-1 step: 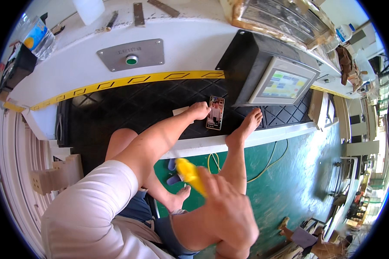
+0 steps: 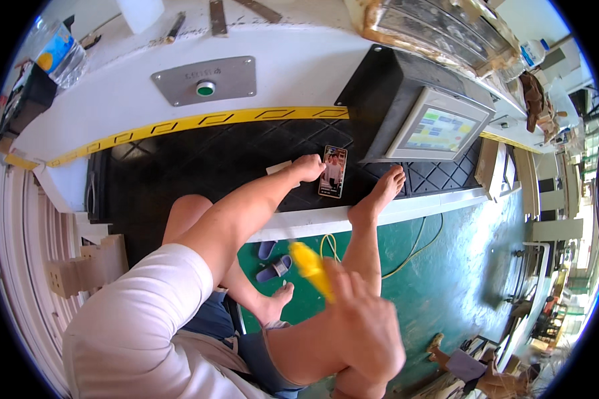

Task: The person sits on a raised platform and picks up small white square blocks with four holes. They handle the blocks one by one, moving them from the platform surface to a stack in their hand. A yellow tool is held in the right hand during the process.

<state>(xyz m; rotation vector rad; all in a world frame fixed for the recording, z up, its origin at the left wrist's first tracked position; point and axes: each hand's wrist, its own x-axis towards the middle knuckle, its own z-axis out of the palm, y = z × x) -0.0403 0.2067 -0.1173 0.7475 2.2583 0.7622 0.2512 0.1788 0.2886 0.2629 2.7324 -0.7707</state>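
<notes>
A phone (image 2: 333,172) with a lit screen showing a person is over the black quilted mat. My left hand (image 2: 307,167) is closed at the phone's left edge, with the thumb side against it; the other fingertips are hidden. A pale flat piece (image 2: 279,168) shows under my left wrist. My right hand (image 2: 363,312) is closed around a yellow-handled tool (image 2: 312,271), held above my bent leg. Motion blurs that hand and the tool's thin tip, so its exact kind cannot be told.
A touchscreen panel (image 2: 436,130) in a dark housing juts out at right, beside my bare foot (image 2: 379,193). A green button (image 2: 205,88) sits on a metal plate ahead. Slippers (image 2: 273,268) and a yellow cable (image 2: 406,263) lie on the green floor (image 2: 439,246). A bottle (image 2: 54,53) stands far left.
My right hand and the yellow-handled tool have shifted slightly to the right, uncovering more of the slippers. My left hand stays at the phone. The whole view has shifted a little.
</notes>
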